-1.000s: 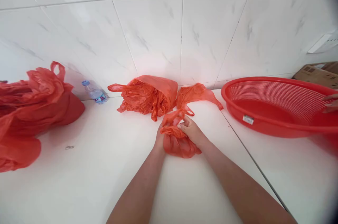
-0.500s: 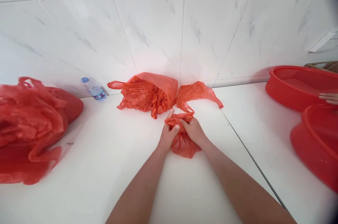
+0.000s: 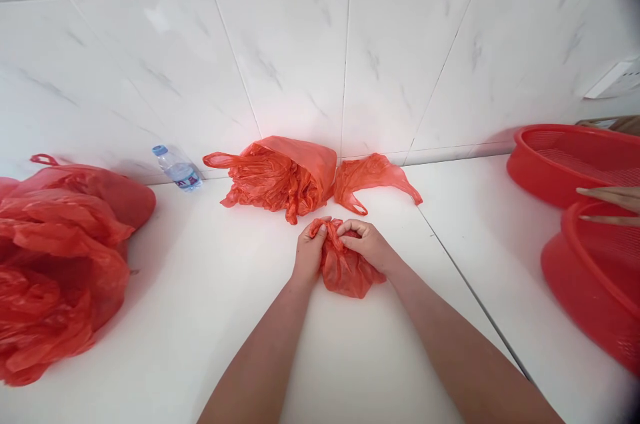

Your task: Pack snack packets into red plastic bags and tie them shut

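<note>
A red plastic bag (image 3: pixel 350 275) lies crumpled on the white tabletop, its upper part gathered between my hands. My left hand (image 3: pixel 309 252) is closed around the gathered plastic on the left side, thumb on top. Opposite it, my right hand (image 3: pixel 367 243) pinches a twisted strip of the same bag between thumb and fingers. Whatever is inside the bag, if anything, cannot be made out. Just beyond my hands lies a flat red plastic bag (image 3: pixel 373 177) with a loop handle. Beside that sits a larger bag stuffed with crumpled red bags (image 3: pixel 280 174).
A big heap of red plastic bags (image 3: pixel 65 264) fills the left side. A water bottle (image 3: pixel 177 169) leans near the tiled wall (image 3: pixel 295 57). Two red plastic baskets (image 3: pixel 575 277) stand at right, with another person's hand (image 3: pixel 610 201) over them. A seam (image 3: pixel 475 291) crosses the table.
My fingers have drawn the bag's top into a tighter twist. At left the heap of bags has shifted shape and slumped nearer. The other person's hand reaches further in, and the front basket moved slightly left.
</note>
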Tool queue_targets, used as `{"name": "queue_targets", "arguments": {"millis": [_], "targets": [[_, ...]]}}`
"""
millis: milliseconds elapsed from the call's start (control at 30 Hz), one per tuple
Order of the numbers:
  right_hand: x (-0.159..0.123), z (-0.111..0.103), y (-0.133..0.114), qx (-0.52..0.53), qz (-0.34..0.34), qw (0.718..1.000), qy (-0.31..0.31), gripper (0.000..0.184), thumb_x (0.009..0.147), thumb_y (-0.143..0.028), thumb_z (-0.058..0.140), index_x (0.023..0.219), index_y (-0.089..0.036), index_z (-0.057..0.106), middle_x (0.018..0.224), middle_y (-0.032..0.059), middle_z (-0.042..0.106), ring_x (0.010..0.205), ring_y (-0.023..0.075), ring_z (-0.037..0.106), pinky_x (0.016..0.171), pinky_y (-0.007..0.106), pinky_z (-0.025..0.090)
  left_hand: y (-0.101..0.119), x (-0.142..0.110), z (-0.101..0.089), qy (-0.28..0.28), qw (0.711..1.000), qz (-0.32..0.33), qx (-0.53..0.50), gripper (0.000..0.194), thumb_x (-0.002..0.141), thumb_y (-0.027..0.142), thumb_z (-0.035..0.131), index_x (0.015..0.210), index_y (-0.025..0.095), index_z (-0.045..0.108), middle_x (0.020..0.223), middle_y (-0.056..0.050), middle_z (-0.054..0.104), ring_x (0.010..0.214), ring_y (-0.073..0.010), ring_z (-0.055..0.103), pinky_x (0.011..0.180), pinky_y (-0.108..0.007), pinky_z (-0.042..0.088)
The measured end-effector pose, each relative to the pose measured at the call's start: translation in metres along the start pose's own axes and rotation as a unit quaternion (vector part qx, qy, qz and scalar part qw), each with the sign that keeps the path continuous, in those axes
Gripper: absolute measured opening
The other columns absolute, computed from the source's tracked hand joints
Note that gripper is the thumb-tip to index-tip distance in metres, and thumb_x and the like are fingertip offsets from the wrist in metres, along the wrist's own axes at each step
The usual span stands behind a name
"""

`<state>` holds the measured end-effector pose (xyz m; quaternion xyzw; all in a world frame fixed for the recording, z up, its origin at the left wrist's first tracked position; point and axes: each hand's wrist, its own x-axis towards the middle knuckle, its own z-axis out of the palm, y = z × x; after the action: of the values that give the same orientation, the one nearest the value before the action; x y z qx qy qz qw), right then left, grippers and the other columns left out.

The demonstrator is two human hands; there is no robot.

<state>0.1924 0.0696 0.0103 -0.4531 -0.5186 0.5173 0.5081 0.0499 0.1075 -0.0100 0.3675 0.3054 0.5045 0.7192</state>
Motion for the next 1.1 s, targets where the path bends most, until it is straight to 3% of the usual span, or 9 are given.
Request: {"name": "queue_targets", "arguments": {"millis": [167,333,467,600,667,800,933,1000,1100], "targets": [[0.004,0.0,0.004,-0.186,-0.034,0.975,0.116,0.03,0.071,-0.019,0.054,0.1,-0.027,0.056,0.072,-0.0045,0.056,0.065,0.0143,0.052,0.066,0.029,0.041,0.005,-0.003,-0.001,-0.044,0.999,0.015,-0.003,0.027,0.073,0.031,0.071,0.096,0.018,0.069,0.103,-0.008,0.069,0.093,-0.0205,0.063,0.088,-0.033,0.045],[0.006,0.0,0.015,-0.273,-0.031,0.933,0.232,0.028,0.072,-0.016,0.051,0.094,-0.029,0.061,0.091,-0.0006,0.065,0.073,0.0173,0.056,0.073,0.034,0.04,0.002,-0.007,0.001,-0.081,0.996,0.007,0.034,0.02,0.075,0.03,0.069,0.089,0.017,0.072,0.106,-0.007,0.066,0.092,-0.0193,0.06,0.084,-0.03,0.046],[0.007,-0.001,0.016,-0.194,-0.034,0.96,0.197,0.032,0.07,-0.012,0.044,0.087,-0.028,0.065,0.084,-0.0016,0.067,0.076,0.0171,0.059,0.074,0.032,0.042,0.001,-0.006,-0.001,-0.102,0.991,0.021,0.086,0.019,0.075,0.029,0.068,0.09,0.018,0.073,0.108,-0.007,0.064,0.098,-0.021,0.058,0.088,-0.031,0.044],[0.009,-0.005,0.013,-0.015,-0.016,0.994,0.103,0.034,0.066,-0.014,0.048,0.091,-0.024,0.068,0.095,0.0001,0.069,0.089,0.0179,0.061,0.082,0.031,0.045,0.002,-0.004,-0.005,-0.107,0.983,0.041,0.145,0.021,0.078,0.028,0.064,0.095,0.019,0.072,0.11,-0.007,0.062,0.102,-0.0214,0.056,0.092,-0.033,0.043],[0.011,-0.008,0.013,0.09,0.007,0.994,0.06,0.033,0.068,-0.02,0.053,0.098,-0.022,0.067,0.098,0.0024,0.069,0.091,0.0193,0.062,0.085,0.033,0.046,0.002,-0.002,-0.006,-0.102,0.975,0.069,0.183,0.022,0.08,0.029,0.061,0.097,0.019,0.072,0.111,-0.008,0.061,0.105,-0.0215,0.056,0.095,-0.034,0.042],[0.014,-0.013,0.019,0.113,0.017,0.983,0.142,0.028,0.073,-0.039,0.058,0.089,-0.019,0.068,0.088,0.0061,0.071,0.081,0.0211,0.064,0.08,0.036,0.049,0.0,-0.001,-0.007,-0.031,0.931,0.188,0.311,0.026,0.086,0.028,0.053,0.105,0.024,0.07,0.113,-0.007,0.058,0.11,-0.0192,0.053,0.101,-0.035,0.037],[0.017,-0.022,0.024,0.016,0.008,0.971,0.237,0.02,0.069,-0.032,0.059,0.083,-0.02,0.066,0.08,0.0025,0.069,0.073,0.0176,0.062,0.073,0.033,0.048,0.0,-0.001,-0.012,0.05,0.873,0.301,0.381,0.027,0.087,0.026,0.05,0.108,0.025,0.067,0.115,-0.006,0.056,0.111,-0.0184,0.051,0.1,-0.036,0.038],[0.016,-0.029,0.024,-0.039,0.001,0.957,0.286,0.017,0.069,-0.025,0.054,0.082,-0.021,0.064,0.078,0.0005,0.067,0.068,0.0158,0.059,0.07,0.031,0.046,0.002,-0.001,-0.015,0.098,0.864,0.32,0.377,0.023,0.087,0.027,0.049,0.099,0.023,0.068,0.107,-0.005,0.058,0.104,-0.0176,0.054,0.095,-0.034,0.041],[0.013,-0.041,0.023,-0.119,-0.005,0.927,0.355,0.018,0.067,-0.019,0.048,0.079,-0.021,0.061,0.078,0.0,0.065,0.07,0.016,0.057,0.07,0.031,0.043,0.003,-0.001,-0.017,0.17,0.882,0.295,0.327,0.021,0.088,0.029,0.046,0.081,0.019,0.063,0.086,-0.002,0.06,0.085,-0.0149,0.057,0.081,-0.029,0.045]]}}
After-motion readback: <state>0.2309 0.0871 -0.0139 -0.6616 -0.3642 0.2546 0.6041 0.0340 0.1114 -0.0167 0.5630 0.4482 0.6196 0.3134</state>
